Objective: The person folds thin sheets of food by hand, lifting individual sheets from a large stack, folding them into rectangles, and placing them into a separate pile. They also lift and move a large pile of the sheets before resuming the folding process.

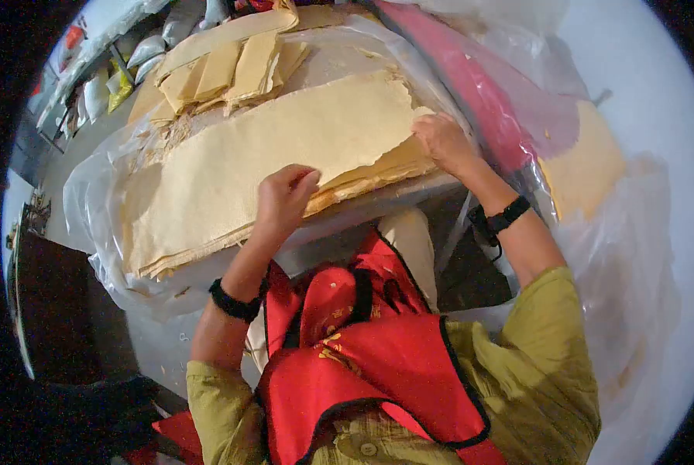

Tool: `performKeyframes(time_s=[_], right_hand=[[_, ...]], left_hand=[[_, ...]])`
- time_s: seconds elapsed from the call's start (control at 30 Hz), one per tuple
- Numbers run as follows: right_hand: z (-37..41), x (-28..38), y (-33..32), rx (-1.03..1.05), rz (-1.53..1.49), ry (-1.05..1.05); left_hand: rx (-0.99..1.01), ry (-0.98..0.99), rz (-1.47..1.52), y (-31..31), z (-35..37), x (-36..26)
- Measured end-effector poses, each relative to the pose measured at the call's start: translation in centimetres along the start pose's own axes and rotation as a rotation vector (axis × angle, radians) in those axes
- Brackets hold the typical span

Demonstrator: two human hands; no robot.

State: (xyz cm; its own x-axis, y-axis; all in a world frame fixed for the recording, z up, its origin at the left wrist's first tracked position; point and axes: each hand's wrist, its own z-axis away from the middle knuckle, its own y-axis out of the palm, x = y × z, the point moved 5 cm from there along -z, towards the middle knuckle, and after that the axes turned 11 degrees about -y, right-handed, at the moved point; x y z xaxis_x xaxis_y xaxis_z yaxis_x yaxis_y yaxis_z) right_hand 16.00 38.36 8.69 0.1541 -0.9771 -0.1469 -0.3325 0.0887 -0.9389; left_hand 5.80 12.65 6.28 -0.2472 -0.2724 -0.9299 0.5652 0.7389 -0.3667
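A long stack of thin, pale-yellow sheets with ragged edges lies in front of me. My right hand (444, 143) pinches the right end of the top sheet (285, 143), whose near edge is slightly raised there. My left hand (287, 200) is closed over the near edge of the stack, left of my right hand. Its fingertips are pressed together, and I cannot make out whether they hold anything. Beneath the top sheet, the uneven edges of lower sheets (386, 180) show between my hands.
Folded yellow pieces (231, 71) lie beyond the stack among crumbs. Clear plastic sheeting (103, 198) covers the table around it. On the right are a pink cloth (486, 93) under plastic and a yellow piece (587, 159). Bags (149, 50) sit at the far left.
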Motion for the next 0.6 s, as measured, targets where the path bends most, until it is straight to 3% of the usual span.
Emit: performKeyframes(time_s=[0.13,0.23,0.33,0.4,0.5,0.57,0.6], right_hand=[[-1.5,1.8,-3.2,-0.072,0.139,-0.133],[-1.9,2.9,-3.8,-0.142,0.193,-0.173],[-2.0,3.9,-5.1,-0.207,0.193,-0.199],[-1.4,4.4,-6.6,-0.368,0.185,-0.217],[0.0,4.1,-8.3,-0.582,-0.006,-0.053],[0.9,1.9,-6.3,-0.623,-0.453,0.224],[1.3,1.0,-4.8,-0.634,-0.678,0.362]], left_hand=[[-0.136,0.233,-0.237,3.6,-2.0,-3.8],[-0.238,0.458,-0.608,6.7,-3.2,-6.1],[-0.078,0.261,-0.703,9.0,-6.4,-4.8],[-0.073,0.179,-0.445,8.3,-7.2,-3.9],[0.000,-0.045,0.026,6.2,-7.5,-1.6],[0.046,-0.267,0.516,5.7,-7.2,0.4],[0.033,-0.307,0.517,5.3,-6.7,0.0]])
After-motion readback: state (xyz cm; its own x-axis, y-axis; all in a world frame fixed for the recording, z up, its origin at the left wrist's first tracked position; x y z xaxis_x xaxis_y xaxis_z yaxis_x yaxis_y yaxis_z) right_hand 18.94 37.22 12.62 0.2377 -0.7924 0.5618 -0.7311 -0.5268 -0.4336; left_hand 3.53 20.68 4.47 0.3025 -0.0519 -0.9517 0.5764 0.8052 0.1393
